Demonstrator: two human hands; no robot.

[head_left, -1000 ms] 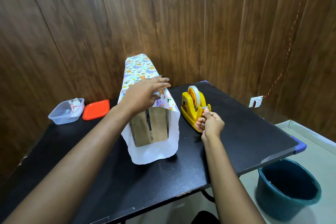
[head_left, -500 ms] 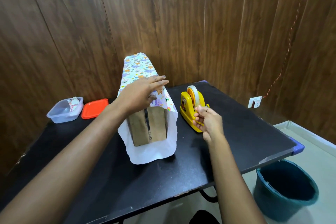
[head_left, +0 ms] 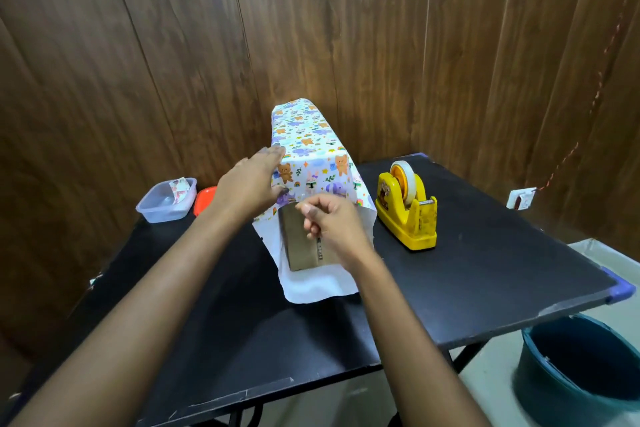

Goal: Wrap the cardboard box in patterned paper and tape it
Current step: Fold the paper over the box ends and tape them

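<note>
Wrapping part-done; entries by item.

Box point(head_left: 301, 250): upright at the middle of the table point(head_left: 485, 270). Near end bare brown, the rest under paper.

Paper point(head_left: 311, 149): draped over the top and both sides, with its white underside spread on the table in front. The far end stands past the box, unfolded. No tape seen on any seam.

Left hand point(head_left: 251, 184): fingers straight, flat on the paper at the box's upper left edge, pressing it down.

Right hand point(head_left: 334, 227): in front of the bare end, fingers curled, thumb and forefinger tips together as if pinching a strip. No strip can be made out, so what it holds cannot be told.

Dispenser point(head_left: 407, 215): yellow, roll loaded, just right of the box.

Done, by judgement: paper laid round the body. Left: taping the seam, then folding and taping both ends.

Also present: tub point(head_left: 166, 201), red lid point(head_left: 204, 199), bucket point(head_left: 581, 378).
</note>
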